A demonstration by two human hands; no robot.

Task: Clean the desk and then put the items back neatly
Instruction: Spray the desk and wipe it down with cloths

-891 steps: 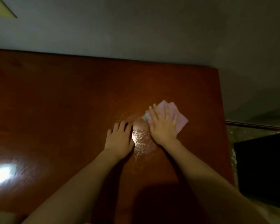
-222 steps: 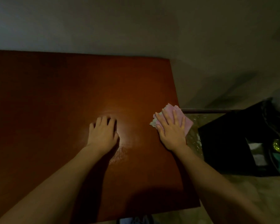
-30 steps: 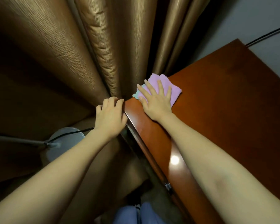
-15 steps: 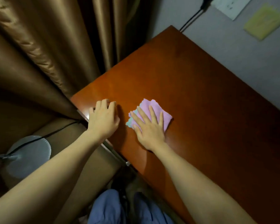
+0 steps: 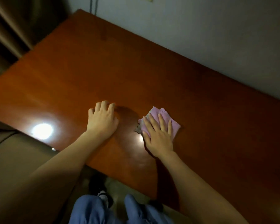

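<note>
Cloth [image 5: 162, 117] pressed flat beneath right hand [image 5: 158, 135]; left hand [image 5: 102, 120] rests beside, loosely curled

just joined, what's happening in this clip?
A person is wiping a reddish-brown wooden desk. The right hand presses flat on a folded pink cloth lying on the desktop, fingers straight. The left hand rests on the bare wood beside it, apart from the cloth, holding nothing. No other items show on the desk.
</note>
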